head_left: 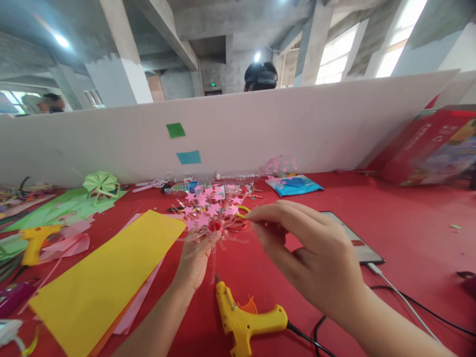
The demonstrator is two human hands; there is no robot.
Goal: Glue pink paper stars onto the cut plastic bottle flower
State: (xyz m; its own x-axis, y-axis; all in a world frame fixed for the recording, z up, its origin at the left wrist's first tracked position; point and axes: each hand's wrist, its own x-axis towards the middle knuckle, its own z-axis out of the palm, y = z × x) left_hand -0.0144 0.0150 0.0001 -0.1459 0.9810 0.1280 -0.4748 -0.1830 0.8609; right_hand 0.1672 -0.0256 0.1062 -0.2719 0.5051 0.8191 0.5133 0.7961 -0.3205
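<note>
My left hand [196, 252] is closed around the base of a clear plastic craft piece with pink paper stars [213, 208]. Thin clear strips fan out from it, and a red bottle cap [214, 226] shows at its middle. To its right, my right hand [305, 243] has thumb and forefinger brought together in a pinch. Whatever lies between those fingertips is too small or hidden to make out. Below both hands, a yellow hot glue gun [245, 322] rests on the red table [416, 233], its nozzle towards the craft piece.
Yellow paper sheets [111, 277] lie at left, near a second yellow glue gun [35, 243] and green paper [63, 208]. Behind stand a blue wipes packet [297, 185] and more pink stars [277, 166]. A tablet [353, 243] with a cable lies right, before a white partition [238, 124].
</note>
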